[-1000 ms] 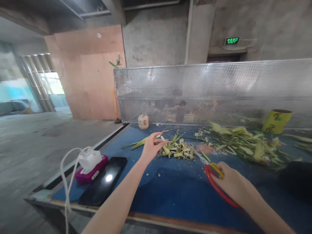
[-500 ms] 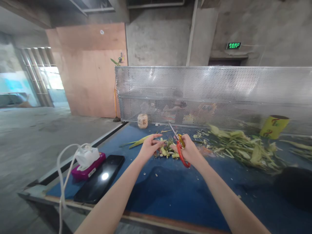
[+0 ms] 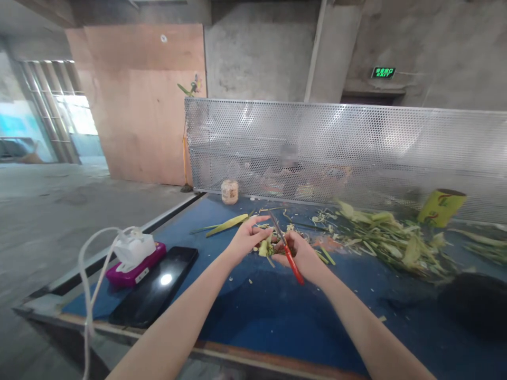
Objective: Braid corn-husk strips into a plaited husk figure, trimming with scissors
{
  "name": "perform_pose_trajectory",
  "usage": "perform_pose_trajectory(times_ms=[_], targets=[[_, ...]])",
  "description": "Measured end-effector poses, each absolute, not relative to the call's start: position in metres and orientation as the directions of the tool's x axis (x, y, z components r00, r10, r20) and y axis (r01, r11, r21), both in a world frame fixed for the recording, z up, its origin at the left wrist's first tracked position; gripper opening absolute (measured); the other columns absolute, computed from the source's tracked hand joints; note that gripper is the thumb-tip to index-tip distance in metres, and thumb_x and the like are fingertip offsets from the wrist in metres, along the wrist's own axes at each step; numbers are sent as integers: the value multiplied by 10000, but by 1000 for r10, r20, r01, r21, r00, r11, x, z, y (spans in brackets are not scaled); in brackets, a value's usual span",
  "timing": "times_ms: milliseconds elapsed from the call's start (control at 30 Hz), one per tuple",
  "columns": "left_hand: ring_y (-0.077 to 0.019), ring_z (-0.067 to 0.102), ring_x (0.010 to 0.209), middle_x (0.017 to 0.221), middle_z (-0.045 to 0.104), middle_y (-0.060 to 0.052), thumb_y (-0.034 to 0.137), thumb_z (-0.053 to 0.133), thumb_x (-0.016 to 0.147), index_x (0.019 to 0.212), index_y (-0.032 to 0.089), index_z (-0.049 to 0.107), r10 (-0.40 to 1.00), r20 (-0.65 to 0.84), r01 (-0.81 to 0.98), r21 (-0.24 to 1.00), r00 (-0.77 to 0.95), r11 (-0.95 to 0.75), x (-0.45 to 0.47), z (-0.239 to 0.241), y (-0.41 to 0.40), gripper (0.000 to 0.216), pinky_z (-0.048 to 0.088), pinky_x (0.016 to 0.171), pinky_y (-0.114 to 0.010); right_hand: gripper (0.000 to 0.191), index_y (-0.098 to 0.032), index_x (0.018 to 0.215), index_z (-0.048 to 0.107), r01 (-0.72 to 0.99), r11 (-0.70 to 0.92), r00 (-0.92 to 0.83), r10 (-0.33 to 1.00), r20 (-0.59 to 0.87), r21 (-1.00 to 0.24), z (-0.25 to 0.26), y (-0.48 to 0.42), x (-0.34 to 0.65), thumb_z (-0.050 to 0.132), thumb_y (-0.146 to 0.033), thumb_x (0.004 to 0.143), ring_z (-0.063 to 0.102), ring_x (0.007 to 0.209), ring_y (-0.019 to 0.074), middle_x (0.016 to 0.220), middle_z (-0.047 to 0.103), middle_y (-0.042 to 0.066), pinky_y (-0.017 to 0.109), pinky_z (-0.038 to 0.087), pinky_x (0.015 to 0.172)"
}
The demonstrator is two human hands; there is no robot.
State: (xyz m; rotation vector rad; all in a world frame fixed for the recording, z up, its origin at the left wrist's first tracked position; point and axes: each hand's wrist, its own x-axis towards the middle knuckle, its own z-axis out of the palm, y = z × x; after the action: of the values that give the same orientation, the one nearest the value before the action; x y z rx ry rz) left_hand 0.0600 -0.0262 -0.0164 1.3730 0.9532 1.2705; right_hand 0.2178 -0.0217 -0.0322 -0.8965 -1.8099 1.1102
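My right hand (image 3: 299, 255) is closed around a pair of scissors (image 3: 292, 262) with red handles. Their metal blades point up and to the left, toward the far side of the table. My left hand (image 3: 244, 241) is open at the left edge of a small heap of cut plant pieces (image 3: 265, 246), its forefinger stretched out over them. The heap lies between both hands, pale green and brownish, partly covered by my fingers. Left of the heap rests a long yellow-green leaf (image 3: 227, 225). A few cut stems (image 3: 327, 255) stick out beyond my right hand.
A large pile of leaves and stalks (image 3: 396, 243) spreads over the blue tabletop (image 3: 253, 316) at right. Beside it stands a yellow cylinder (image 3: 441, 207). At left are a black phone (image 3: 156, 287), a purple power strip (image 3: 134, 266) and a whitish jar (image 3: 229, 192). A perforated metal panel (image 3: 245, 142) borders the back.
My right hand has turned over and moved lower onto the heap, and the scissors have tilted with it. My left hand has shifted slightly, its forefinger reaching further right. The view has moved a little.
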Motion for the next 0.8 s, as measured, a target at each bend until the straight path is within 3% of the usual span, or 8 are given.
perform_pose_trajectory(times_ms=[167,333,467,633,800], targets=[[-137,570,593,777,614,-48,545,566,641,1088,174,464,982,121,-311,948,146,-70,65,-18,-25,590,411,483,-233,397,-207,701,355,50,406,-247,890,383,-912,-31,-22,216,691,-320,521,548,637,125,691,544,-26,285,443,638],[-68,514,545,622,557,34,287,712,576,1057,148,482,962,258,-277,934,85,-226,68,-20,-27,551,421,568,-212,387,-208,721,358,59,434,-82,900,429,-899,-26,-23,216,685,-299,535,555,687,141,732,552,-9,295,439,668],[-88,556,615,662,595,21,205,728,545,1036,154,474,958,268,-277,932,99,-233,72,-21,-30,556,443,631,-233,392,-210,731,354,59,438,17,898,440,-897,-25,-24,215,674,-336,542,557,696,146,767,546,3,312,440,688],[-108,592,696,768,637,-14,209,720,552,869,151,509,952,305,-285,916,36,-283,79,-28,-27,385,449,659,-227,396,-222,752,332,39,452,-17,892,452,-891,-33,-24,208,665,-333,571,550,708,145,778,526,-2,309,445,694],[-151,619,711,746,650,-21,213,724,547,977,180,445,948,294,-408,856,-119,-316,76,-27,-21,514,467,670,-280,405,-222,789,340,65,444,-68,895,440,-894,-35,-20,211,663,-352,582,524,679,134,806,525,5,293,441,657]])
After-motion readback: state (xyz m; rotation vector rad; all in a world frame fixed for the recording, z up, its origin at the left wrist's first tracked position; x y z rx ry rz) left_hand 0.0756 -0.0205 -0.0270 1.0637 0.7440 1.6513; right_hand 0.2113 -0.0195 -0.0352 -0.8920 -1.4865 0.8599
